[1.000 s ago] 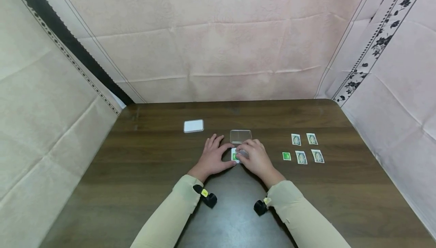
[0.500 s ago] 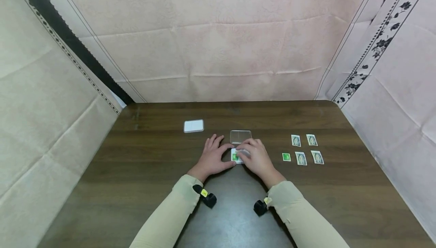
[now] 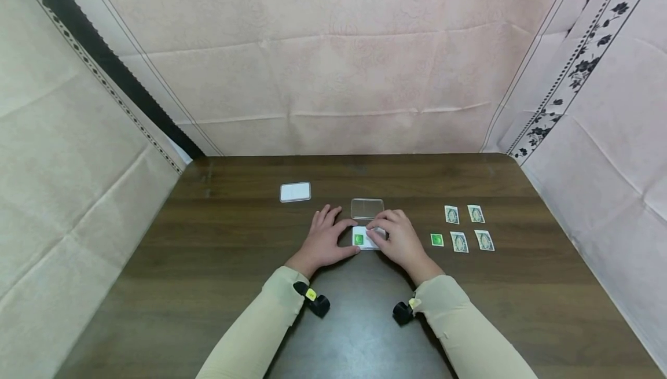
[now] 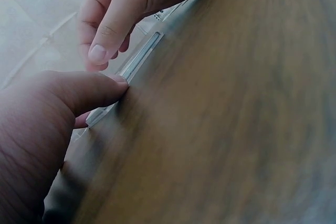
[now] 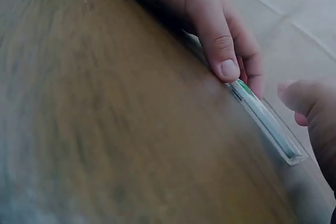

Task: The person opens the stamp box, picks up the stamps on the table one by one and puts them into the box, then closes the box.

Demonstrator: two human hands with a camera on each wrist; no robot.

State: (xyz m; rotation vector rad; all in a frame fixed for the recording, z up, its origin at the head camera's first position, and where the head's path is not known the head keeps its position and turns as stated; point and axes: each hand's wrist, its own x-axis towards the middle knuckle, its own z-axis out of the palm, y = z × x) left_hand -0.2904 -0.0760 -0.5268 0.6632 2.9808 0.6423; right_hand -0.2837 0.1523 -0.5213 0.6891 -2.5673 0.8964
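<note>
My left hand (image 3: 328, 240) pinches the left end of a shallow clear plastic case (image 5: 290, 159) between thumb and index finger. Inside lies a white card (image 3: 367, 242), or a stack of them. A small green stamp-like square (image 3: 359, 239) sits at the card's left side. Over the case's right part is my right hand (image 3: 400, 240), partly covering it in the head view. In the left wrist view its loosely bent fingers (image 4: 107, 40) are raised off the case, with nothing visible between them.
A clear plastic lid (image 3: 367, 208) lies just behind the case. Farther left is a white rectangular card or case (image 3: 294, 192). To the right lie a green square (image 3: 437, 240) and several portrait stamps (image 3: 460, 242) on the wooden table (image 3: 250, 309).
My right hand has shifted right and away from the green square on the card, which now shows fully. My left hand stays at the case's left end.
</note>
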